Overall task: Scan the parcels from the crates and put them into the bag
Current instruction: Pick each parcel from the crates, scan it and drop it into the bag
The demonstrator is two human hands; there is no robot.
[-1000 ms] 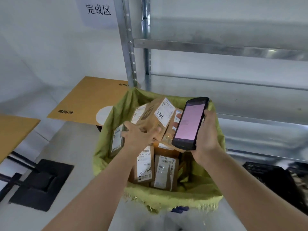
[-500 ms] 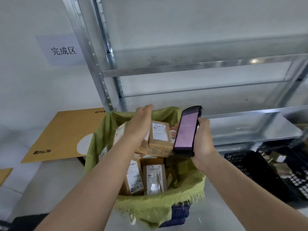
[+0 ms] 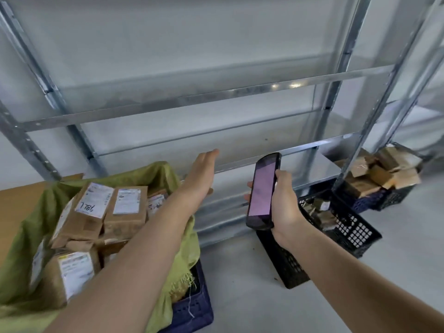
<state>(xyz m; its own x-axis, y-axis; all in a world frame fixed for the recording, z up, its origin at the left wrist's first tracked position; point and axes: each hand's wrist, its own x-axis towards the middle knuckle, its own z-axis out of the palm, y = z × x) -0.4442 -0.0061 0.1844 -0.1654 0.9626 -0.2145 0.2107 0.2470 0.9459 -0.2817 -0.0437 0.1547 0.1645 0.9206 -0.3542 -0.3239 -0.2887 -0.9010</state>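
Parcels (image 3: 101, 219) in brown wrapping with white labels fill the green woven bag (image 3: 177, 258) at lower left, which sits in a dark blue crate (image 3: 194, 311) on the pale floor. Above the bag's right edge the left hand (image 3: 200, 175) reaches forward with straight fingers and an empty palm, touching nothing. Just to its right, the right hand (image 3: 281, 205) grips a black handheld scanner (image 3: 263, 191) by its side, the pinkish screen upright and turned toward the left. Behind and below that hand a black lattice crate (image 3: 355, 234) on the floor holds a few more parcels. Farther right, another crate (image 3: 394, 195) is heaped with brown boxes. A bare galvanised metal rack (image 3: 168, 104) stands along the white wall behind everything.
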